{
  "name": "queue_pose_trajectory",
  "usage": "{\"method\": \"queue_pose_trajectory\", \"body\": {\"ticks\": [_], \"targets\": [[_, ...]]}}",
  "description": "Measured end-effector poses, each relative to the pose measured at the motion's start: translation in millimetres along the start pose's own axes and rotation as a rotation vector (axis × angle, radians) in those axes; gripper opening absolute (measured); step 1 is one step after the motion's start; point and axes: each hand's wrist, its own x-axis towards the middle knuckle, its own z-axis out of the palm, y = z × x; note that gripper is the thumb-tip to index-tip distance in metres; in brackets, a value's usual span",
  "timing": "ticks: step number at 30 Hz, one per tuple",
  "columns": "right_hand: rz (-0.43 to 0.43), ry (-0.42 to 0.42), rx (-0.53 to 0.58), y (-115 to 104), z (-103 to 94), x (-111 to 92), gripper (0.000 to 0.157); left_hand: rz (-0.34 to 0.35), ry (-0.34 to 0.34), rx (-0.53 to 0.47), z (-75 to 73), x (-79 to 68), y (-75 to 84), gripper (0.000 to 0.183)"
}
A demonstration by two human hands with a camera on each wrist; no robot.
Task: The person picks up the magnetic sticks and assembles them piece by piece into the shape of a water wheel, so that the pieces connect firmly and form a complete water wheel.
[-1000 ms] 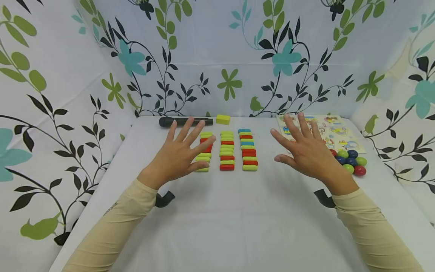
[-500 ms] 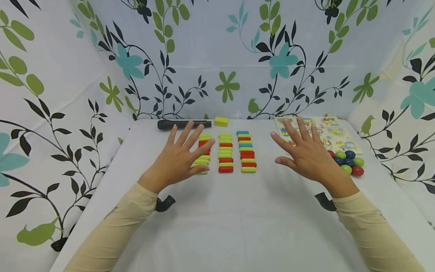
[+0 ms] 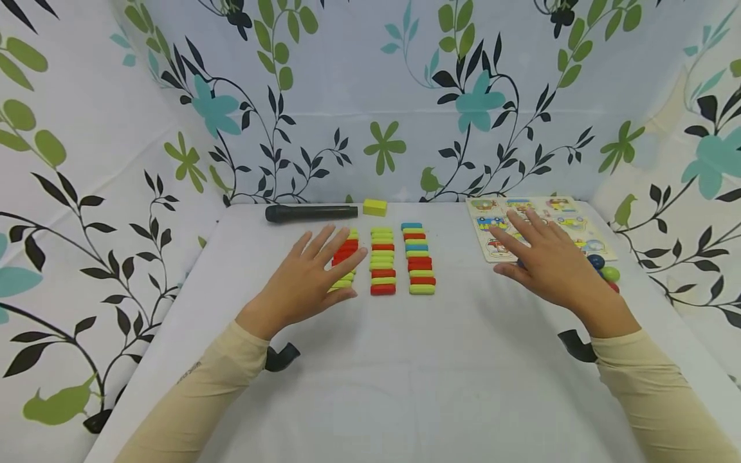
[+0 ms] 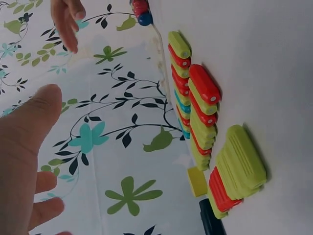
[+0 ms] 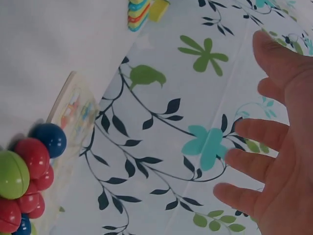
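My left hand (image 3: pixel 307 283) hovers palm down with fingers spread, overlapping the left column of small coloured blocks (image 3: pixel 345 247) in the head view. The middle column (image 3: pixel 383 262) and the right column (image 3: pixel 420 260) of red, lime and blue blocks lie beside it. My right hand (image 3: pixel 550 263) is also spread, over the near side of a picture puzzle board (image 3: pixel 486 247). It hides part of a cluster of red, green and blue balls (image 5: pixel 32 159), fully apparent only in the right wrist view. Neither hand holds anything.
A black microphone (image 3: pixel 311 213) lies at the back of the white table (image 3: pixel 370 386), next to a yellow block (image 3: pixel 374 207). A leaf-patterned cloth (image 3: pixel 324 96) rises behind the table and along both sides.
My right hand has moved right, uncovering more of the puzzle board and covering more of the balls. The left hand has barely shifted, its fingers a little lower in view.
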Motion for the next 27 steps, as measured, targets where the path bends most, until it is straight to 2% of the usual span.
{"method": "queue_pose_trajectory", "body": {"ticks": [2,6,10,12,15,21,27], "targets": [[0.023,-0.032,0.010,10.2,0.3,-3.0,0.068,0.034,0.045,-0.034,2.6,-2.3,2.9,0.074],[0.129,-0.150,0.041,34.2,7.2,-9.0,0.053,0.103,0.150,-0.075,8.2,-7.6,9.4,0.056],[0.229,-0.287,0.059,59.2,20.2,-23.0,0.037,0.168,0.200,-0.089,14.6,-10.3,16.1,0.044],[0.262,-0.354,0.081,68.0,27.2,-31.8,0.026,0.194,0.207,-0.099,18.2,-9.6,18.9,0.041],[0.278,-0.404,0.111,74.7,37.5,-40.1,0.022,0.203,0.210,-0.103,22.3,-8.2,20.4,0.040],[0.292,-0.393,0.131,76.3,52.6,-39.1,0.031,0.207,0.182,-0.114,25.6,-8.0,18.1,0.043],[0.311,-0.394,0.130,74.2,58.7,-39.0,0.023,0.195,0.128,-0.125,28.9,-7.2,18.8,0.041]]}}
